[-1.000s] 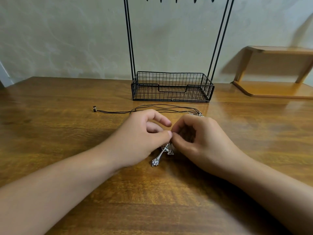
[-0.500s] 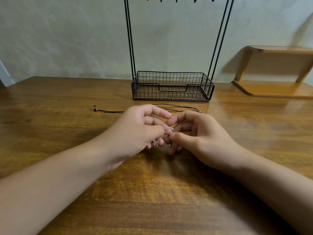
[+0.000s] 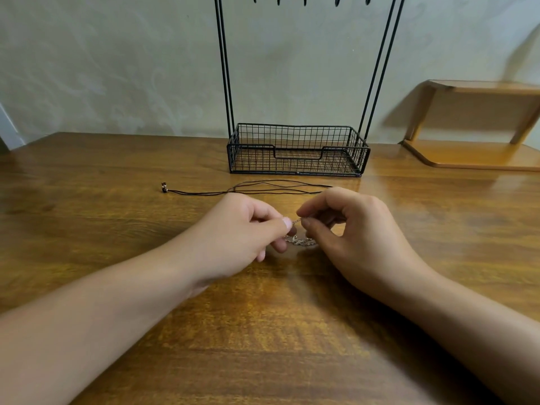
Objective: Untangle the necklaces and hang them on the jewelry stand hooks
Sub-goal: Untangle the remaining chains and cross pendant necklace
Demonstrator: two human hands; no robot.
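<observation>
Both forearms are reaching forward and converging toward the centre of the view. The left hand [image 3: 239, 229] is lying with its back upward, thumb and forefinger closing in a pinching grip, remaining fingers curling beneath. The right hand [image 3: 350, 229] is mirroring it, thumb and forefinger pinching, knuckles raised. The two sets of fingertips are nearly meeting.

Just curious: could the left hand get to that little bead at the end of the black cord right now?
Probably yes. The bead lies in the open on the table, nothing around it. But the left hand pinches the silver chain, so it must let go first.
</observation>
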